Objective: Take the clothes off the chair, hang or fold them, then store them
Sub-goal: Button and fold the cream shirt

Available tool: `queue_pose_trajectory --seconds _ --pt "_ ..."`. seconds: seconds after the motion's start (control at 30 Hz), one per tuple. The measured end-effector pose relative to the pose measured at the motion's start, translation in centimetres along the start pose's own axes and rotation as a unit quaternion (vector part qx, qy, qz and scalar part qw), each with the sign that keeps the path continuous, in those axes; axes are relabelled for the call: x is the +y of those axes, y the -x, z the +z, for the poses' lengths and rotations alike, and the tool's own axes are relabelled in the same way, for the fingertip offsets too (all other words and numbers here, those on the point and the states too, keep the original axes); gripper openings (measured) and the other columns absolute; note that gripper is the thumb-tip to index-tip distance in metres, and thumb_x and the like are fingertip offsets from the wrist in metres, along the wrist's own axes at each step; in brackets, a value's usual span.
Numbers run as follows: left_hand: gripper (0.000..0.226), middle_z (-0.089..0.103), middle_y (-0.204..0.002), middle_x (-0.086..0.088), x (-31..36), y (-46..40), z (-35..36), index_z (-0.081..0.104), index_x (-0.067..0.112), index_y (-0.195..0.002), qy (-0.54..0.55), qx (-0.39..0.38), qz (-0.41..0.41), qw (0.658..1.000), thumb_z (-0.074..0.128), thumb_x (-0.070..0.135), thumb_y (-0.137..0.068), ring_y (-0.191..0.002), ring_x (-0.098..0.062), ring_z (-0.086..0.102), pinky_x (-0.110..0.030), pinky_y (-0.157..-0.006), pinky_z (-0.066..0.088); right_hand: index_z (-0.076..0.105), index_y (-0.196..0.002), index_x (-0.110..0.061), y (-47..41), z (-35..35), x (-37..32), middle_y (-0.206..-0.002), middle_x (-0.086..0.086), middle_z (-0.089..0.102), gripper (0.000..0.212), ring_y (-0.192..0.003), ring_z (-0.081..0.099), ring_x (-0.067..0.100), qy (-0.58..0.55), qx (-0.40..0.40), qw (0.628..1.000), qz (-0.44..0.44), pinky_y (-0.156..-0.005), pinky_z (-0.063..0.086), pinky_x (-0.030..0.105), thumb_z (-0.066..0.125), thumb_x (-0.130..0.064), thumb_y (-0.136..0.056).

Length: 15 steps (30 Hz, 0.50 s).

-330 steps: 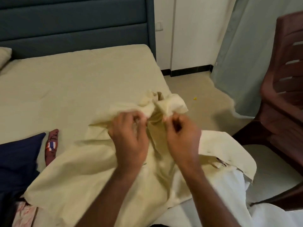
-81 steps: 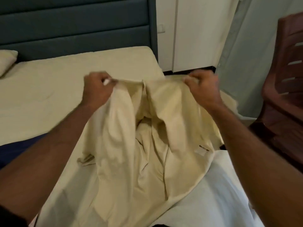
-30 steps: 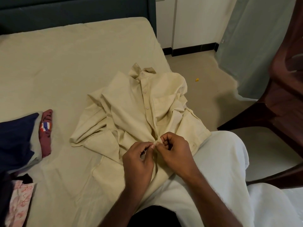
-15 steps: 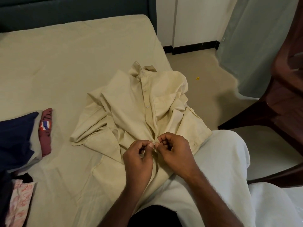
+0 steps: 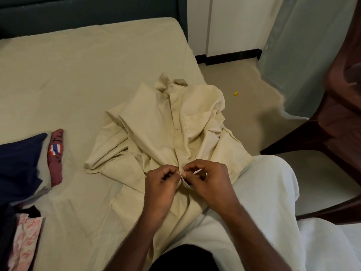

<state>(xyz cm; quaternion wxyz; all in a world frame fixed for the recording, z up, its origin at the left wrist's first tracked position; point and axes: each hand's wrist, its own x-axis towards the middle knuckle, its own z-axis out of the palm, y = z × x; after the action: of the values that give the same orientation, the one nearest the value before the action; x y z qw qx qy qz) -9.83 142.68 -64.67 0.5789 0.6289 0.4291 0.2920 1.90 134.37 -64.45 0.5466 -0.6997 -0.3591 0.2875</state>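
The bed (image 5: 82, 79) carries the work: a cream shirt (image 5: 156, 122) lies front-up on its near right part, collar pointing away, hem draped over the person's lap. To the left sit a dark blue garment (image 5: 19, 161) and a folded maroon piece (image 5: 56, 157), apparently already dealt with, and the brown chair (image 5: 336, 122) stands at the right, its seat mostly out of view.

The step in hand looks like buttoning the placket before folding. The left hand (image 5: 162, 184) pinches one edge of the front and the right hand (image 5: 211, 182) pinches the other, fingertips meeting at the lower placket (the button itself is hidden between them). To do it well, keep both edges level so the button meets its own hole, hold the cloth taut, then smooth the rumpled sleeves flat before folding.
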Motion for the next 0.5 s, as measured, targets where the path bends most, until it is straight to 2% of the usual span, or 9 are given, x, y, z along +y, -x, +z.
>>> queue_pose_trajectory --seconds 0.07,0.1,0.17,0.23,0.3,0.4,0.5 --pt "0.036 0.043 -0.054 -0.007 0.19 -0.04 -0.22 0.060 0.011 -0.056 0.020 -0.025 -0.007 0.999 0.059 0.003 -0.091 -0.058 -0.016 0.037 -0.030 -0.058 0.034 0.079 -0.090 -0.016 -0.02 0.13 0.23 -0.076 -0.009 0.074 0.007 -0.067 0.071 0.009 0.050 0.007 0.998 -0.034 -0.066 0.060 0.027 0.081 -0.011 -0.086" --pt "0.033 0.043 -0.055 -0.012 0.16 -0.04 -0.35 0.059 0.006 -0.058 0.027 -0.036 -0.003 0.999 0.059 0.011 -0.091 -0.059 -0.022 0.039 -0.036 -0.060 0.035 0.079 -0.090 -0.017 -0.05 0.12 0.33 -0.078 -0.009 0.074 0.006 -0.070 0.071 0.008 0.075 0.008 0.996 -0.054 -0.068 0.060 0.028 0.080 -0.013 -0.086" --pt "0.028 0.064 -0.063 -0.009 -0.13 -0.01 -0.58 0.072 0.007 -0.070 0.008 -0.040 0.011 0.999 0.064 0.016 -0.095 -0.064 -0.029 0.057 -0.040 -0.065 0.047 0.079 -0.092 -0.017 -0.09 0.10 0.43 -0.082 -0.010 0.074 0.005 -0.075 0.070 0.008 0.109 -0.002 0.990 -0.088 -0.071 0.060 0.029 0.078 -0.015 -0.088" --pt "0.022 0.073 -0.074 -0.008 -0.46 -0.12 -0.71 0.079 0.013 -0.080 0.010 -0.038 0.006 0.999 0.065 0.011 -0.097 -0.072 -0.024 0.066 -0.036 -0.071 0.051 0.079 -0.091 -0.017 -0.12 0.11 0.41 -0.083 -0.010 0.074 0.005 -0.077 0.071 0.010 0.089 -0.006 0.992 -0.087 -0.072 0.060 0.031 0.077 -0.014 -0.088" --pt "0.022 0.068 -0.068 -0.008 -0.59 -0.28 -0.68 0.078 0.010 -0.082 0.032 -0.049 -0.009 0.998 0.063 0.010 -0.098 -0.065 -0.014 0.057 -0.030 -0.067 0.046 0.079 -0.087 -0.015 -0.22 0.04 0.34 -0.082 -0.007 0.073 0.005 -0.076 0.071 0.013 0.029 0.003 0.998 -0.055 -0.071 0.059 0.029 0.078 -0.010 -0.087" --pt "0.022 0.051 -0.056 0.004 -0.63 -0.31 -0.45 0.075 0.006 -0.082 0.029 -0.061 -0.016 0.998 0.060 0.009 -0.099 -0.055 -0.004 0.042 -0.021 -0.055 0.038 0.075 -0.085 -0.012 -0.47 -0.20 0.37 -0.077 -0.003 0.072 0.009 -0.071 0.068 0.011 -0.014 -0.002 1.000 -0.025 -0.067 0.053 0.022 0.074 -0.004 -0.089" --pt "0.018 0.054 -0.056 0.004 -0.45 -0.18 -0.34 0.075 0.009 -0.086 0.028 -0.062 -0.007 0.998 0.062 0.009 -0.098 -0.053 -0.004 0.045 -0.021 -0.050 0.041 0.073 -0.087 -0.012 -0.58 -0.39 0.45 -0.076 0.000 0.072 0.009 -0.070 0.069 0.012 -0.028 -0.025 0.999 -0.001 -0.068 0.057 0.025 0.071 -0.005 -0.092"
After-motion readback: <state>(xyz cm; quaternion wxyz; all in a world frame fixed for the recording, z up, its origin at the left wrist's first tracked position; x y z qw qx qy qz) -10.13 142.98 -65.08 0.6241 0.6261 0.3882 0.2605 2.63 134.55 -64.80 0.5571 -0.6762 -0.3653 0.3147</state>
